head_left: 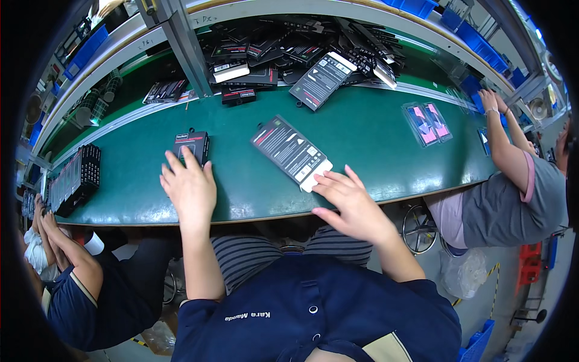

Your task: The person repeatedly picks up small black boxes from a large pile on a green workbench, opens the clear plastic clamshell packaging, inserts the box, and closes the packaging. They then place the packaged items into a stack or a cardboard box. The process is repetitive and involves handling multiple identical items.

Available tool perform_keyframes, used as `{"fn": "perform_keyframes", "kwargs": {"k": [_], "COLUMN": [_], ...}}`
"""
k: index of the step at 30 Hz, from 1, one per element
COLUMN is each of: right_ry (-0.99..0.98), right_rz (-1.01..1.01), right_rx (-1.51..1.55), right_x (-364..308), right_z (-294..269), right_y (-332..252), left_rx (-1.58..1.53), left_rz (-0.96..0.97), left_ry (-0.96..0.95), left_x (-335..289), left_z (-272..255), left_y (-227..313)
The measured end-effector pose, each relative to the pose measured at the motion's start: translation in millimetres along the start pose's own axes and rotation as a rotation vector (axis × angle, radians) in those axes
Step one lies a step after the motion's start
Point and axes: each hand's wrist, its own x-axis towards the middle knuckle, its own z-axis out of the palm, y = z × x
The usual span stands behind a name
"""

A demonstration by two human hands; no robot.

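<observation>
My left hand point(192, 190) lies with spread fingers over the lower part of a small black box point(194, 143) with a hang tab, hiding part of it. To the right, a flat black box point(288, 151) lies aslant on the green table, its white end flap point(316, 175) folded out toward me. My right hand point(350, 202) is at that flap, fingers stretched and thumb apart, fingertips touching or just beside it. Neither hand is closed round anything.
Many flat black boxes point(295, 45) are heaped at the table's back; one box point(322, 80) juts forward. A row of black boxes point(75, 178) stands at the left. Clear packs with pink pieces point(427, 123) lie at the right. Co-workers' arms point(505, 130) are on both sides.
</observation>
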Motion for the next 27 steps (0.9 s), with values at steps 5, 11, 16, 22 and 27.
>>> {"fn": "perform_keyframes", "kwargs": {"k": [5, 11, 16, 22, 27], "right_ry": [0.258, 0.398, 0.447, 0.309, -0.185], "right_rz": [0.126, 0.517, 0.329, 0.424, 0.065], "right_rx": [0.259, -0.651, -0.449, 0.152, 0.284], "right_x": [0, -32, -27, -4, 7], "right_z": [-44, -85, -39, -30, -45], "right_y": [94, 211, 111, 74, 71], "left_rx": [-0.668, -0.709, -0.695, -0.791, -0.872], "left_rz": [0.775, 0.903, 0.875, 0.772, 0.752], "left_ry": [-0.211, -0.174, -0.323, -0.346, -0.351], "left_x": [-8, 6, 7, 3, 1], "left_z": [-57, -48, -64, -59, -56], "left_y": [70, 114, 104, 105, 103]}}
